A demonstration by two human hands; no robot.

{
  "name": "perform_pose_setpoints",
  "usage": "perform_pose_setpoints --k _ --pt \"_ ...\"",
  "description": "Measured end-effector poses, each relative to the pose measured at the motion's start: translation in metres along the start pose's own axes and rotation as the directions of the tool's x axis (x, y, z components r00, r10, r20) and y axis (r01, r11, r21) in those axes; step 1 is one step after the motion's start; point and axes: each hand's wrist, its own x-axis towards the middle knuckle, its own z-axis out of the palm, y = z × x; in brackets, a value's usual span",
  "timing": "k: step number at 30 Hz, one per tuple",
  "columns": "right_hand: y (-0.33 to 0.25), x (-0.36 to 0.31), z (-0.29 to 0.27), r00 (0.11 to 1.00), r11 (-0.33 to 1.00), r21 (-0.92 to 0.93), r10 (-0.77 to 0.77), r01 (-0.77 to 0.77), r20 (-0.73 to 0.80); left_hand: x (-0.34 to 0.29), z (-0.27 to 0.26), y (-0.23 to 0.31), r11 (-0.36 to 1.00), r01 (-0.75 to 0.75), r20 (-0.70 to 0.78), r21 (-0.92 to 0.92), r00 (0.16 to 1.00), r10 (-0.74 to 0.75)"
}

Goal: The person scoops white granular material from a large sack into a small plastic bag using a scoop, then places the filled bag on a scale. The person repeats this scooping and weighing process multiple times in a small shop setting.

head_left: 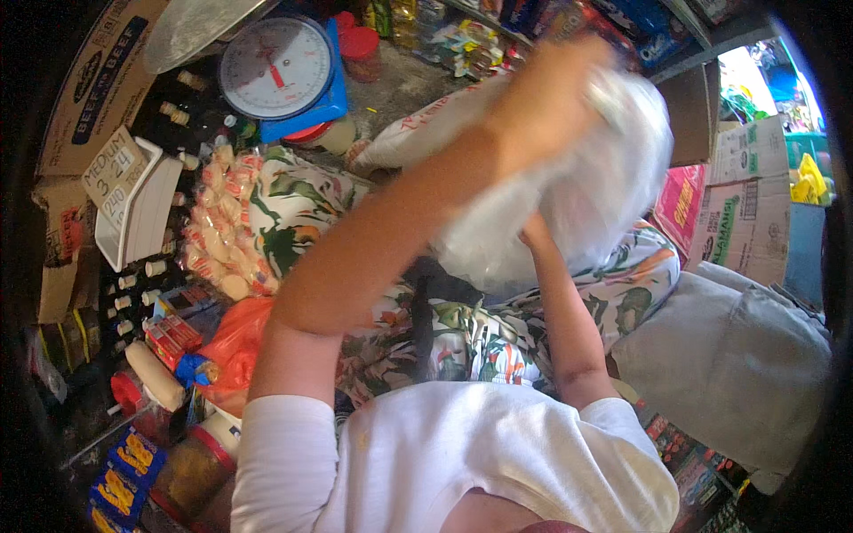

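I hold a clear plastic bag (586, 191) full of something white up in front of me with both hands. My left hand (546, 93) grips its upper left side, blurred by motion. My right hand (535, 233) presses against the bag's underside, mostly hidden by the plastic. Below the bag are my lap in floral-print fabric (471, 329) and my white shirt (462, 462).
A dial weighing scale (277, 67) with a blue body stands at the top left beside a metal pan (200, 27). Wrapped buns (222, 222), an orange plastic bag (235, 351), jars and snack packs crowd the left. Cardboard boxes (746, 213) and grey sacks (737, 364) fill the right.
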Motion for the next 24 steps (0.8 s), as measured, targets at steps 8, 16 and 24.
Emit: perform_pose_setpoints --k 8,16,24 --pt "0.014 -0.035 -0.022 0.995 0.977 0.213 -0.006 0.028 -0.101 -0.031 -0.068 -0.136 0.831 0.213 -0.029 0.514 0.973 -0.231" --pt "0.013 -0.040 -0.003 0.995 0.983 0.180 0.043 -0.026 -0.090 -0.045 -0.080 -0.142 0.656 0.340 -0.283 0.674 0.939 -0.195" --pt "0.001 -0.046 0.001 0.998 0.965 0.257 -0.038 0.051 -0.058 -0.120 -0.010 -0.078 0.702 0.459 -0.197 0.545 0.884 -0.425"
